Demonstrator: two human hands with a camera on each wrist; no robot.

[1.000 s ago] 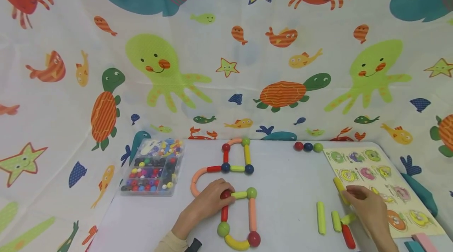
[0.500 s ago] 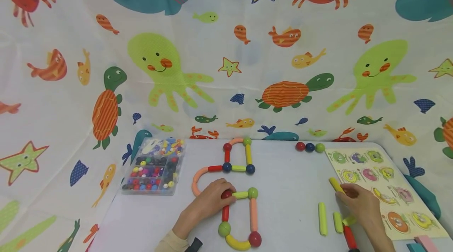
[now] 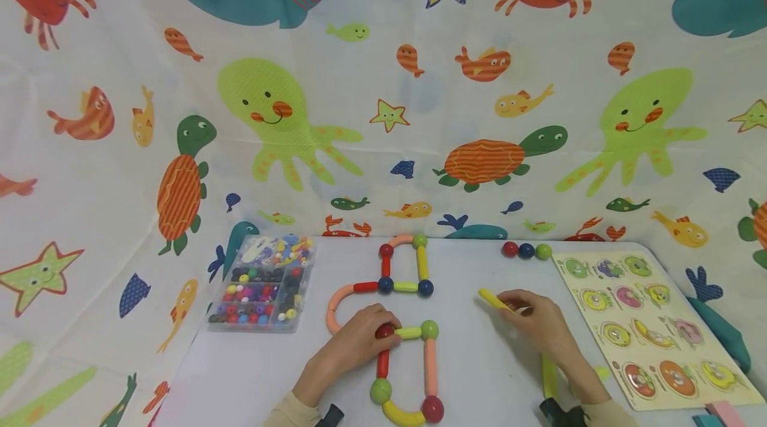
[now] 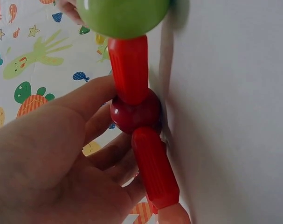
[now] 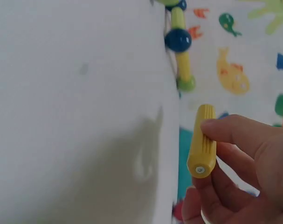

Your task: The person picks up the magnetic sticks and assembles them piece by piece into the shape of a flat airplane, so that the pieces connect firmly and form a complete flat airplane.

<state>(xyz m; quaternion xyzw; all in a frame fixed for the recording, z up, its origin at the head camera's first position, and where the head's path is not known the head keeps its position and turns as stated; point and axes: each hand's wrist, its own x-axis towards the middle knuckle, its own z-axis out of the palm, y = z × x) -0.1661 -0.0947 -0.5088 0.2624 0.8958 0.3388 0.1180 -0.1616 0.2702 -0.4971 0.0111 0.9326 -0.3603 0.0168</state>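
My left hand (image 3: 359, 337) grips a red ball (image 4: 134, 112) at the upper left corner of a loop of magnetic sticks and balls. A red stick (image 4: 155, 168) and another red stick (image 4: 128, 70) meet that ball in the left wrist view. The loop also has a pink stick (image 3: 431, 367), a curved yellow stick (image 3: 403, 414) and a green ball (image 3: 429, 330). Right of the loop, my right hand (image 3: 539, 324) pinches a yellow magnetic stick (image 5: 203, 142) between thumb and fingers, with one end of it pointing left in the head view.
A second loop, with a yellow stick (image 3: 423, 262), lies farther back. Red, navy (image 3: 526, 251) and green balls line the back edge. A bead box (image 3: 263, 284) stands left, a fruit puzzle board (image 3: 644, 307) right. A yellow-green stick (image 3: 548, 377) lies partly under the right forearm.
My right hand has carried the yellow stick leftward, away from the puzzle board and loose sticks, toward the loops. My left hand has stayed on the red ball.
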